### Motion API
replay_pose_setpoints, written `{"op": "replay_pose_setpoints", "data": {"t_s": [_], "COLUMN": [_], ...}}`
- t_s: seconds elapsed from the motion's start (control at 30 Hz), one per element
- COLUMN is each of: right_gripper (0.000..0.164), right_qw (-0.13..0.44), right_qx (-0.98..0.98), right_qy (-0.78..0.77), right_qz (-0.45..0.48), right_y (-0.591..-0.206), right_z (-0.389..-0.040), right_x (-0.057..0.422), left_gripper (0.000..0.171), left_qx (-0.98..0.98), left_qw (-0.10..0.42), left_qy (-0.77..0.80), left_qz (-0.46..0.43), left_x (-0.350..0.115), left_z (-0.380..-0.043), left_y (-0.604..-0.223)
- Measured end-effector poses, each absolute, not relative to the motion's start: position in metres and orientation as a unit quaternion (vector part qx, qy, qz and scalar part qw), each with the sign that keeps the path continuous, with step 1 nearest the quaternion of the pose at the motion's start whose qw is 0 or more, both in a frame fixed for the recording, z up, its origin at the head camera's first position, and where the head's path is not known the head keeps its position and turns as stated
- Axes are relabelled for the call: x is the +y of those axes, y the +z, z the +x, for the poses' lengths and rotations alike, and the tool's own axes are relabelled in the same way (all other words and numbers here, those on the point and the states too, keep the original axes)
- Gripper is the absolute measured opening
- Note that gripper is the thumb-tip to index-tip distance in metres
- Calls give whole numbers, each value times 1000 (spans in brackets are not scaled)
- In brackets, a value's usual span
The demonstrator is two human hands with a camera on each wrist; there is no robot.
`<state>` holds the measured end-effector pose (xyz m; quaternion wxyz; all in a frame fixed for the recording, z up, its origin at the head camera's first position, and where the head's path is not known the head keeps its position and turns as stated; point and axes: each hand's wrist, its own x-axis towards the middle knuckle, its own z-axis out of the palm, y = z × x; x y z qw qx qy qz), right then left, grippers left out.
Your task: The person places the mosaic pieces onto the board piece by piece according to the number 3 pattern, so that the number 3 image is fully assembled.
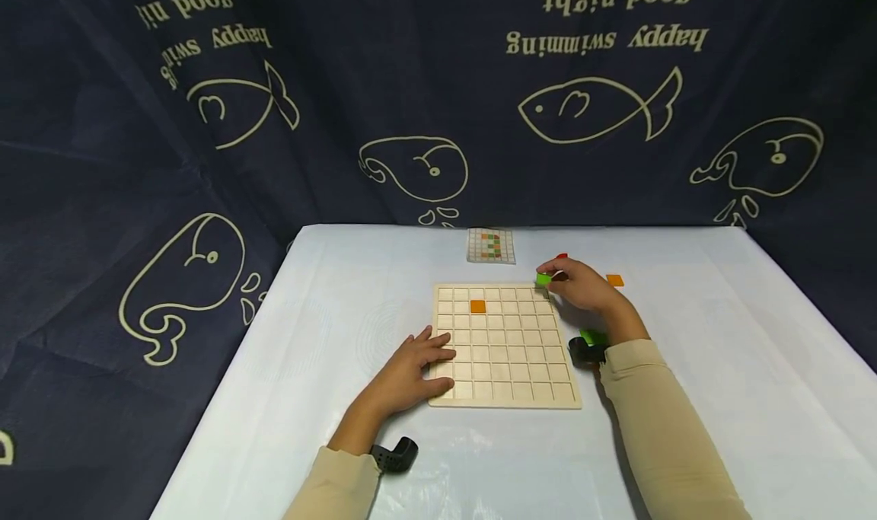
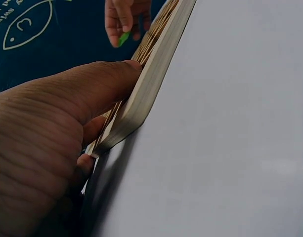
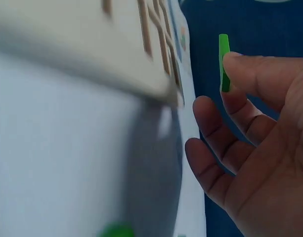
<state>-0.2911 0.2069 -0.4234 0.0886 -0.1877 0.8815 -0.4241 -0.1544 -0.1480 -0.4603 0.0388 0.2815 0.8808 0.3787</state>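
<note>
A pale wooden board point(image 1: 507, 352) with a grid of square cells lies on the white table. One orange tile point(image 1: 477, 306) sits in a cell near its far left. My left hand point(image 1: 406, 374) rests on the board's left edge with fingers spread; in the left wrist view the thumb point(image 2: 109, 81) lies along the rim. Over the board's far right corner, my right hand point(image 1: 584, 285) pinches a green square tile point(image 3: 224, 63) between thumb and index finger. The tile is held edge-on in the right wrist view, its other fingers loosely bent.
Behind the board lies a card point(image 1: 490, 246) printed with a grid of coloured squares. Right of the board are a red tile point(image 1: 562, 256), another orange tile point(image 1: 615, 280) and green pieces point(image 1: 591, 337) partly hidden by the right wrist. A dark printed cloth point(image 1: 493, 177) hangs behind the table.
</note>
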Motion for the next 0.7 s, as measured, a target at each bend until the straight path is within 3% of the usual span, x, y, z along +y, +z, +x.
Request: {"op": "replay_pose_setpoints", "data": {"t_s": [0.7], "right_gripper": [33], "right_qw": [114], "right_qx": [853], "right_qy": [-448], "right_qz": [-243], "right_y": [-429], "right_z": [-281], "right_x": [153], "left_gripper": [44], "left_qx": [881], "left_qw": [39], "left_qy": [382], "left_qz": [275], "left_x": [-147], "left_z": [-153], "left_y": [-461]}}
